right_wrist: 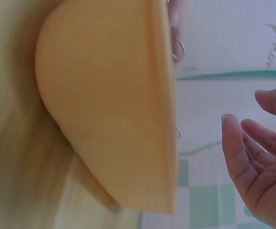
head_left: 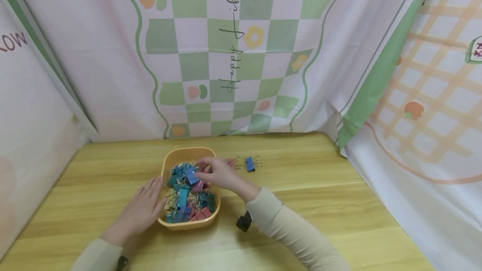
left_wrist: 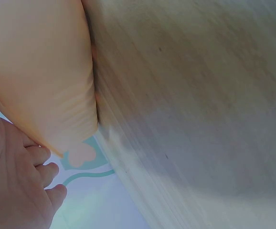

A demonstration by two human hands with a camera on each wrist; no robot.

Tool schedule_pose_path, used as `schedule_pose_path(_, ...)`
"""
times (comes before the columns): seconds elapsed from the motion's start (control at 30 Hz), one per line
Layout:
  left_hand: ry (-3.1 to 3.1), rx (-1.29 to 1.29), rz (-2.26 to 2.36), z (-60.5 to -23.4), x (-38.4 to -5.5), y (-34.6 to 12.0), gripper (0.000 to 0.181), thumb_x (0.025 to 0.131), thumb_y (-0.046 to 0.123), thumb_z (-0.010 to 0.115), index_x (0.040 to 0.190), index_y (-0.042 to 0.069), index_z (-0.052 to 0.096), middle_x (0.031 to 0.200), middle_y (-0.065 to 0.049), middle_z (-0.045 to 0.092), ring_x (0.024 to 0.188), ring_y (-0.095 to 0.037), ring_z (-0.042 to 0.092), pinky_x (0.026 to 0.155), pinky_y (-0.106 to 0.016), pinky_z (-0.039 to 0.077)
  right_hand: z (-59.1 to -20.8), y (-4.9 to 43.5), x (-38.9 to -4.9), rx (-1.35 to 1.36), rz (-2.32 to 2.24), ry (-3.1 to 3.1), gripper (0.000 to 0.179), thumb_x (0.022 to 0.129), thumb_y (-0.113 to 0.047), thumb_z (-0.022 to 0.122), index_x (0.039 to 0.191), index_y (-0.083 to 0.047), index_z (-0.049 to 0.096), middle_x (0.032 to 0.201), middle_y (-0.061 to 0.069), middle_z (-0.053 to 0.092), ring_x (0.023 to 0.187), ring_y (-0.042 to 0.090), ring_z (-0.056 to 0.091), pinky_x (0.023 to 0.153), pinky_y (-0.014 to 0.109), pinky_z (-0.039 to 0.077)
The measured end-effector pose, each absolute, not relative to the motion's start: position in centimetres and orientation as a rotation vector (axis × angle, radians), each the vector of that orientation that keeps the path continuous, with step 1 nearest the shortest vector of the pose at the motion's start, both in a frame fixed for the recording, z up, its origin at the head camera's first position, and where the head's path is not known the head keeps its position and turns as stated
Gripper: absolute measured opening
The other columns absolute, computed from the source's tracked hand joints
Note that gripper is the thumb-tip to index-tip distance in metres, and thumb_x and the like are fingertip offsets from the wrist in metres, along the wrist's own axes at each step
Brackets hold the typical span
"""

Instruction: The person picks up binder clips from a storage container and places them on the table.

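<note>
Over the bowl (head_left: 188, 152), your right hand (head_left: 220, 173) hovers loose-fingered above the clips (head_left: 187, 193), seemingly picking; left hand (head_left: 141, 208) rests flat against the bowl. Next: pinch one clip.

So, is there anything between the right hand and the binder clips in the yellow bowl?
Nothing visible does. The right hand is already over the yellow bowl, its fingertips at the binder clips; the bowl is uncovered.

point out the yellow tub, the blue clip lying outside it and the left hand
yellow tub (head_left: 187, 151): head view, far rim.
blue clip (head_left: 249, 164): head view, its body, on the table.
left hand (head_left: 142, 207): head view, back of the hand.
</note>
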State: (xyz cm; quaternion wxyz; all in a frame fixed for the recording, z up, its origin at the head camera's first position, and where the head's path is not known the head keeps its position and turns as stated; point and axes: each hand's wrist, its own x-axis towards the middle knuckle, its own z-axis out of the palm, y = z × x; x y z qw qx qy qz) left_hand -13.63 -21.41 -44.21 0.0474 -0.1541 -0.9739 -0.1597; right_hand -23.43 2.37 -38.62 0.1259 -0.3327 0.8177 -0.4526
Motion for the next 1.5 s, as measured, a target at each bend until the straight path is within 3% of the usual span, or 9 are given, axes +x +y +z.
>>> schedule_pose_path(0.3, -2.988, -0.468, -0.496, -44.5, -13.7, -21.5, 0.061, 0.100, 0.030, 0.036, 0.141, -0.011, 0.018, 0.147, -0.026, 0.017, 0.133, -0.043, 0.015, 0.107, -0.054, 0.014, -39.8, 0.2, -22.0, -1.072, -1.232, 2.362, 0.030, 0.087, -0.014, 0.065, 0.113, 0.001, 0.059, 0.086, 0.001, 0.062, 0.059, 0.020, 0.060, 0.046, 0.023, 0.051)
schedule_pose_path(0.37, -2.980, -0.470, -0.491, -44.5, -13.7, -21.5, 0.060, 0.100, 0.029, 0.036, 0.141, -0.011, 0.019, 0.146, -0.026, 0.017, 0.133, -0.042, 0.015, 0.107, -0.054, 0.014, -40.1, -0.2, -21.8, -1.085, -1.212, 2.356, 0.030, 0.086, -0.014, 0.066, 0.112, 0.001, 0.059, 0.085, 0.000, 0.062, 0.059, 0.023, 0.061, 0.046, 0.022, 0.050)
schedule_pose_path(0.57, -2.972, -0.469, -0.492, -44.5, -13.8, -21.5, 0.060, 0.100, 0.029, 0.036, 0.141, -0.011, 0.020, 0.146, -0.026, 0.019, 0.133, -0.042, 0.016, 0.107, -0.054, 0.015, -41.0, -1.0, -21.4, -1.045, -1.116, 2.321, 0.033, 0.087, -0.018, 0.065, 0.115, -0.002, 0.058, 0.083, -0.007, 0.060, 0.056, 0.012, 0.058, 0.046, 0.021, 0.050)
schedule_pose_path(1.07, -2.961, -0.475, -0.483, -44.5, -13.8, -21.4, 0.058, 0.099, 0.027, 0.037, 0.140, -0.011, 0.021, 0.146, -0.025, 0.019, 0.133, -0.041, 0.015, 0.107, -0.053, 0.015, -42.3, -2.4, -21.2, -1.003, -1.027, 2.441, 0.030, 0.084, -0.019, 0.068, 0.110, -0.003, 0.065, 0.079, -0.006, 0.065, 0.060, -0.001, 0.055, 0.052, 0.015, 0.047)
schedule_pose_path(1.5, -2.961, -0.474, -0.475, -44.5, -13.8, -21.4, 0.059, 0.100, 0.028, 0.037, 0.140, -0.011, 0.021, 0.146, -0.025, 0.018, 0.133, -0.041, 0.016, 0.107, -0.053, 0.015, -42.2, -2.5, -21.0, -0.965, -1.064, 2.445, 0.021, 0.084, -0.015, 0.068, 0.102, -0.004, 0.068, 0.083, -0.004, 0.067, 0.062, 0.000, 0.057, 0.054, 0.015, 0.048)
